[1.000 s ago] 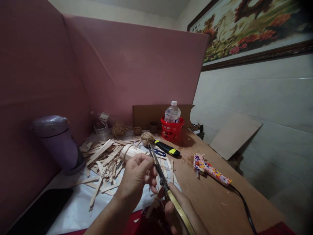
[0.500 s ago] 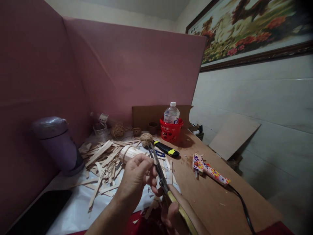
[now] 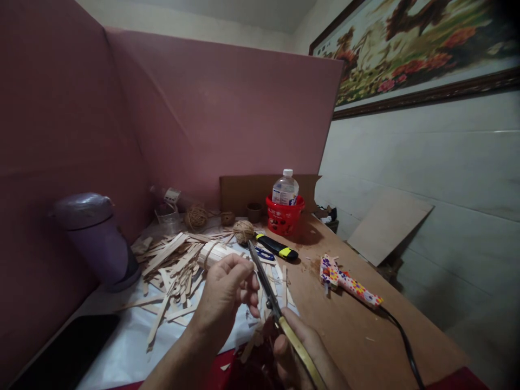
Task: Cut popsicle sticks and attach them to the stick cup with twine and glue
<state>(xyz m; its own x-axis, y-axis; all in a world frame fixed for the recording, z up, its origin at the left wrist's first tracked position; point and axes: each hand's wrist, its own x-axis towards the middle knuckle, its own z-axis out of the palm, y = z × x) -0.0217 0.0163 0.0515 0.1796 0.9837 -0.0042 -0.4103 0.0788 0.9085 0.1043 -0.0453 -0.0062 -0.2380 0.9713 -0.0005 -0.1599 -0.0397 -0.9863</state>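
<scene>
My left hand is pinched closed beside the scissor blades; what lies between its fingertips is too small to make out. In my right hand are scissors with yellow handles, their blades together and pointing up and away. Behind my left hand lies a bundle of pale wooden sticks with a cord around it. A ball of twine sits just past the scissor tips, close to a black and yellow cutter and a blue object.
Loose sticks cover the table's left part, near a purple flask and a black flat object. Behind stands a red bucket with a bottle. A flowered glue gun with a black cable lies right.
The scissor blades, slightly apart before, have come together. My right hand has closed up a little on the handles. My left hand has barely moved.
</scene>
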